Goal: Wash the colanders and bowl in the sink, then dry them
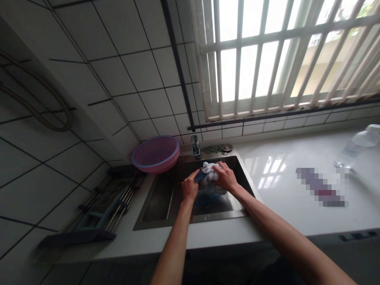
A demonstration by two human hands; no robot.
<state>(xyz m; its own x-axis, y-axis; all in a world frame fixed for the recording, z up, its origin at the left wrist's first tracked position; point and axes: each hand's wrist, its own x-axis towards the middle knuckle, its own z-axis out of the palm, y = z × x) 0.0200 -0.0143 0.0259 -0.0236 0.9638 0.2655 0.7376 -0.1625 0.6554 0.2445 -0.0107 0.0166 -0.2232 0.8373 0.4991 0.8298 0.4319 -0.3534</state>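
Over the steel sink [152, 206], both my hands are closed on one bundle. My right hand [227, 177] grips a bunched white and grey cloth [209, 171]. Beside it, my left hand [190, 186] pinches a blue piece [200, 176] that touches the cloth; whether it is part of the cloth or a separate thing I cannot tell. Below the bundle, a bluish ribbed thing [205, 196] shows in the sink, partly covered by the cloth and hands. The chrome faucet [195, 145] stands just behind.
A pink plastic basket [156, 154] with a blue rim rests at the sink's back left corner. Left of the sink lies a folded metal rack [101, 209]. A sink strainer [227, 147] sits behind. On the right counter [276, 213] are a clear bottle [356, 144] and a blurred-out item [322, 188].
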